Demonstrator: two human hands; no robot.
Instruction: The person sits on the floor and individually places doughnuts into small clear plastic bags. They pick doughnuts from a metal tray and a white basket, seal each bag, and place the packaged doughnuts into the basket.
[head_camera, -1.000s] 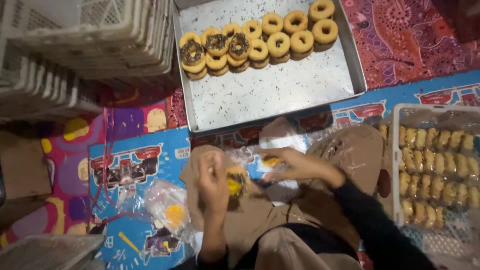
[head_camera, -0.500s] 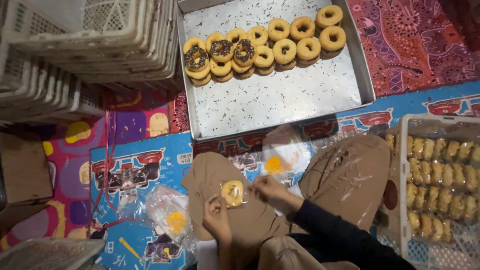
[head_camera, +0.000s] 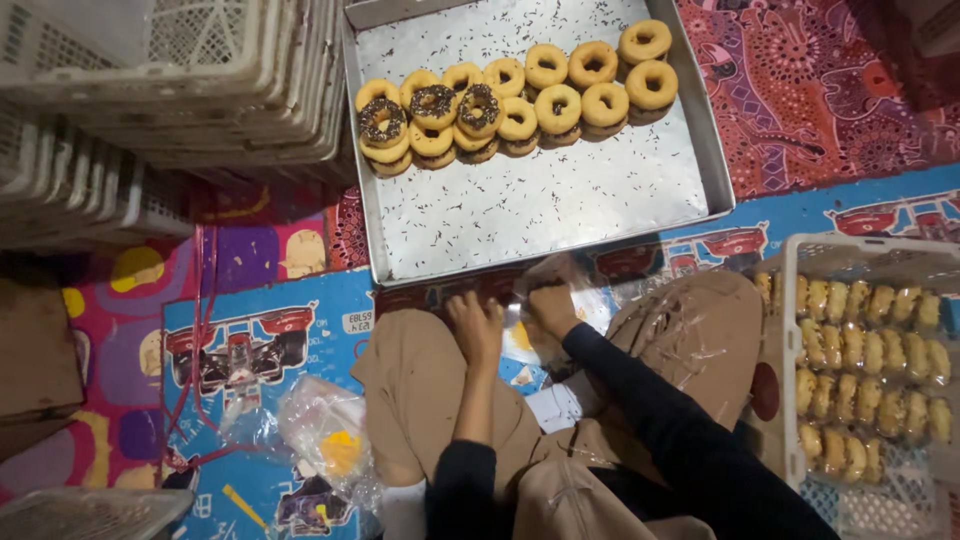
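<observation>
My left hand (head_camera: 478, 325) sits over my left knee with its fingers curled; what it holds is hidden. My right hand (head_camera: 552, 305) is beside it, pinching a crumpled clear plastic bag (head_camera: 560, 272) at the near edge of a metal tray (head_camera: 520, 215). A bit of yellow shows in plastic (head_camera: 520, 337) between the two hands. At the tray's far end lie two rows of ring doughnuts (head_camera: 545, 95), mostly plain yellow, three with chocolate sprinkles (head_camera: 435, 105). Loose sprinkles dot the bare metal.
A white crate (head_camera: 790, 300) at my right holds several rows of bagged doughnuts (head_camera: 870, 340). Stacked white crates (head_camera: 170, 80) fill the far left. Another plastic bag with something yellow (head_camera: 335, 445) and red cords (head_camera: 195, 330) lie on the patterned mat, left of my knee.
Both hands have moved forward from my lap to the plastic bags at the tray's near edge. The bagged doughnut they held over my lap is no longer in sight.
</observation>
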